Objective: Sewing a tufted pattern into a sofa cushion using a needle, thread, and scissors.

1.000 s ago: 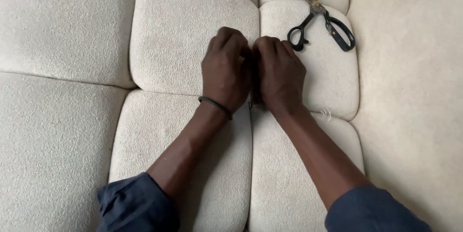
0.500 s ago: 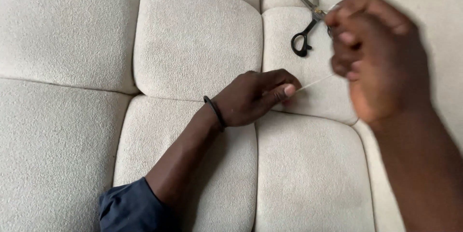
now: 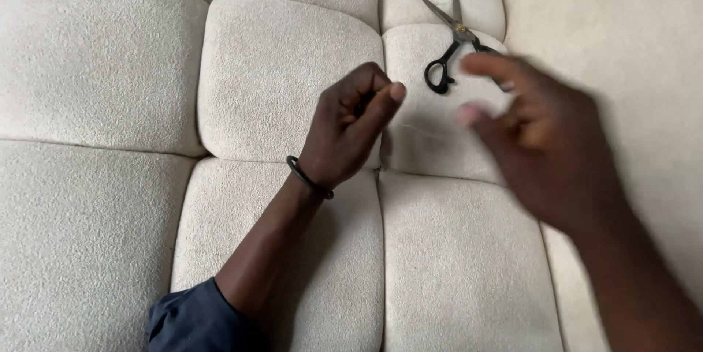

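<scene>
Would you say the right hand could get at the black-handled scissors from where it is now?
Probably yes. The right hand is raised and blurred just beside the scissors, which lie open on the cream tufted cushion with nothing between them. The left hand rests on the seam, out of the way.

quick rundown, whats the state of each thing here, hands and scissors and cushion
left hand: loosely curled, resting on the cushion seam, fingertips pinched together
right hand: raised above the cushion, motion-blurred, grip unclear
scissors: blades slightly open, lying flat on a cushion panel, partly behind the right hand
tufted cushion: cream, padded panels with seams between
wristband: black, on the left wrist
</scene>
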